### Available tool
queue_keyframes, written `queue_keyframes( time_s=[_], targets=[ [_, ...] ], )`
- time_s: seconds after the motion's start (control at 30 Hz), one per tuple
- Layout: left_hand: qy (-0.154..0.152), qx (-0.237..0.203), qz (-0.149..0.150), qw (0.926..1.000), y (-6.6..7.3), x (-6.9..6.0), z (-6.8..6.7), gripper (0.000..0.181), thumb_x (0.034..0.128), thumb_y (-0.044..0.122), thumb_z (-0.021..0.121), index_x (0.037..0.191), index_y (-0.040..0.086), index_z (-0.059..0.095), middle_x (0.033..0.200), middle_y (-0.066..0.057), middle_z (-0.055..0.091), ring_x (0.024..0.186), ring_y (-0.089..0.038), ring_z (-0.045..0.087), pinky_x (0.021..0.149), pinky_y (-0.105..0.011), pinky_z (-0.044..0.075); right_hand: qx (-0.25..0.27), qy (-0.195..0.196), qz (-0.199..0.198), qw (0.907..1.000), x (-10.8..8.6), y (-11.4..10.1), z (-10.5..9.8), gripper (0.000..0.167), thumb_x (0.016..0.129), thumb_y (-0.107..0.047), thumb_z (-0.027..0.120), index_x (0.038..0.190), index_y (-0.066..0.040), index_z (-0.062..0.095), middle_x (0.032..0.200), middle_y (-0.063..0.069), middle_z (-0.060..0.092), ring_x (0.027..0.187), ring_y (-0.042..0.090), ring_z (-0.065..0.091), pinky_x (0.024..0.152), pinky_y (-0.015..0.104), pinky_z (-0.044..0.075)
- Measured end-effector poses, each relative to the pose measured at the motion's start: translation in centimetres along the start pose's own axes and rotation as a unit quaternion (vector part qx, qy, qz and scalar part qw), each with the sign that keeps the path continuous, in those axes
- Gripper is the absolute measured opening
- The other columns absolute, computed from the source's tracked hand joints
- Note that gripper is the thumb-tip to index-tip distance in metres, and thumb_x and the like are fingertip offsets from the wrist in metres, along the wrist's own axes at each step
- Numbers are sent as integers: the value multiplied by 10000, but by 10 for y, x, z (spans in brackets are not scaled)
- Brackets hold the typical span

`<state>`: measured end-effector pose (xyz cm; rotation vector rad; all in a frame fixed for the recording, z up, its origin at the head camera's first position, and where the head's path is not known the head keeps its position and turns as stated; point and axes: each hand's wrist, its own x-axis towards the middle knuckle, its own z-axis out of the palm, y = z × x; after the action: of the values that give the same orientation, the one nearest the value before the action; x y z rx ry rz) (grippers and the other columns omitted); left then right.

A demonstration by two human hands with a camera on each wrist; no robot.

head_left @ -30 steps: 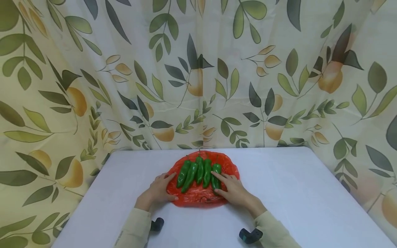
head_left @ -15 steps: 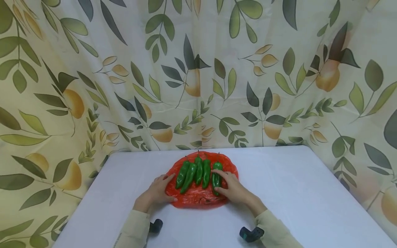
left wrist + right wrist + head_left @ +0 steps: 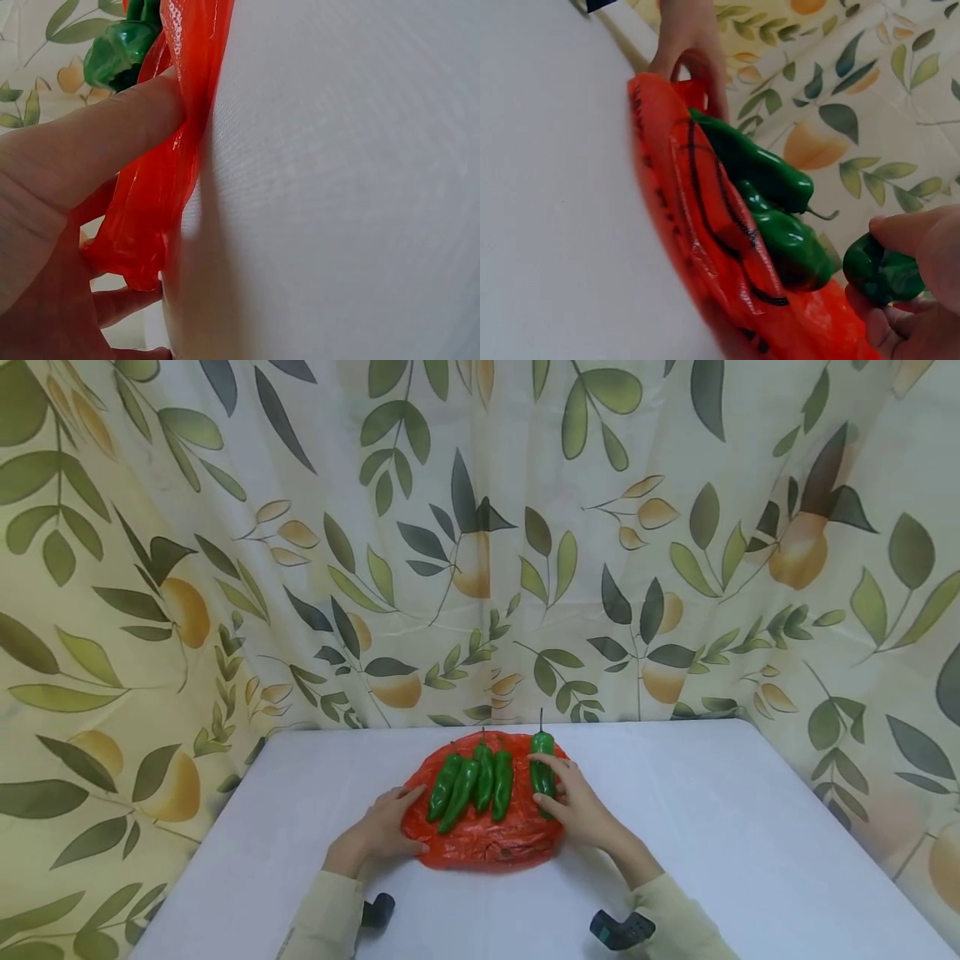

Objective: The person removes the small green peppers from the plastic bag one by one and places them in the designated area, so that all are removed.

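Observation:
Several long green peppers (image 3: pixel 457 797) lie side by side on a red plastic bag (image 3: pixel 495 853), which is spread on the white table. My right hand (image 3: pixel 583 806) pinches another green pepper (image 3: pixel 542 745) between thumb and fingers, over the bag's right side and apart from the row. In the right wrist view, that pepper's tip end (image 3: pixel 885 274) shows between the fingertips. My left hand (image 3: pixel 381 825) holds the left edge of the bag. Seen from the left wrist, the thumb (image 3: pixel 112 131) presses on the red plastic while the other fingers lie spread behind it.
White table (image 3: pixel 720 843) surface extends on both sides of the bag. A curtain (image 3: pixel 480 568) printed with leaves and fruit hangs behind and around the table. Black camera mounts (image 3: pixel 622 930) sit at both wrists.
The right hand has gripped the rightmost green pepper and shifted it right and a little farther away, widening the gap to the others. The left hand has stayed at the bag's edge.

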<state>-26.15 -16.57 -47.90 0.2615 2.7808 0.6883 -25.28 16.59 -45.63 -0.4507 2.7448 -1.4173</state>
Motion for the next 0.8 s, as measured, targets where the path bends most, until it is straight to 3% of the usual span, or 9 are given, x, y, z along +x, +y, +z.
queue_keyframes(
  time_s=[0.23, 0.47, 0.53, 0.6, 0.7, 0.8],
  targets=[
    [12, 33, 7, 10000, 1, 1, -1, 949, 767, 353, 874, 1570, 240, 382, 1588, -140, 379, 1459, -383, 356, 1042, -649, 482, 29, 109, -1, 9999, -1, -2, -12, 600, 979, -99, 652, 1521, -192, 412, 1521, 300, 293, 1028, 328, 570, 853, 424, 602],
    [21, 40, 60, 10000, 2, 0, -2, 951, 768, 367, 872, 1571, 240, 379, 1582, -140, 386, 1455, -376, 359, 1061, -649, 468, -39, 319, -55, 9995, 1, 4, -29, 614, 979, -58, 633, 1535, -150, 389, 1527, 321, 261, 972, 321, 553, 783, 325, 549],
    [17, 37, 62, 10000, 2, 0, -2, 956, 763, 365, 876, 1570, 237, 380, 1583, -141, 384, 1455, -378, 355, 1055, -649, 472, -114, 369, -42, 9992, 0, 7, -33, 607, 982, -53, 618, 1535, -144, 385, 1526, 338, 251, 1026, 382, 558, 811, 376, 591],
    [-6, 39, 64, 10000, 1, 0, -1, 960, 760, 365, 878, 1571, 234, 379, 1583, -145, 381, 1454, -383, 355, 1053, -652, 472, -243, 411, 1, 9989, -1, 11, -38, 599, 986, -41, 587, 1538, -140, 378, 1533, 356, 229, 1157, 475, 523, 886, 501, 604],
    [-48, 23, 48, 10000, 1, 0, -1, 962, 758, 365, 880, 1570, 240, 380, 1584, -146, 378, 1455, -385, 353, 1053, -657, 469, -463, 467, 85, 9978, -2, 19, -43, 616, 968, -1, 546, 1544, -125, 367, 1539, 384, 199, 1326, 582, 387, 974, 674, 504],
    [-69, 39, 27, 10000, 2, 1, -1, 965, 758, 363, 880, 1572, 247, 375, 1587, -142, 373, 1457, -381, 351, 1053, -651, 473, -609, 417, 247, 9970, -2, 28, -47, 642, 953, 6, 538, 1555, -117, 350, 1540, 401, 186, 1370, 603, 328, 1020, 715, 437]
  ],
)
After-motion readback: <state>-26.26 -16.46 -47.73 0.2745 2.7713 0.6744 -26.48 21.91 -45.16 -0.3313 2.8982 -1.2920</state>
